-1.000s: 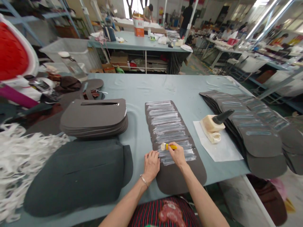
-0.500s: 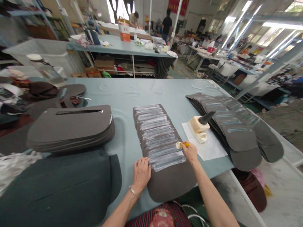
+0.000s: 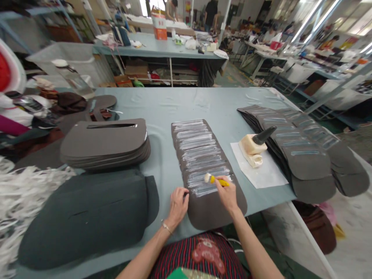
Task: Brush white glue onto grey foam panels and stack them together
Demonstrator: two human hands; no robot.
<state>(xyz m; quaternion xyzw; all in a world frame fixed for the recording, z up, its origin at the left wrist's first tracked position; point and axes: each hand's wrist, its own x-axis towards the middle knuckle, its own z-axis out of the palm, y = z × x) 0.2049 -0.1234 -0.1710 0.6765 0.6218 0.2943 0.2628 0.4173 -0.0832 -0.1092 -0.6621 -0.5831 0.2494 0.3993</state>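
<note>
Right hand (image 3: 227, 193) pinches a yellow-handled brush (image 3: 213, 179) over white-streaked dark-grey flat panels (image 3: 200, 155), left hand (image 3: 178, 202) at their edge, can't tell its grip.

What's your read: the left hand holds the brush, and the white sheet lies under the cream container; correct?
Not quite: the head view shows the right hand holding the brush; the white sheet does lie under the cream container.
</note>
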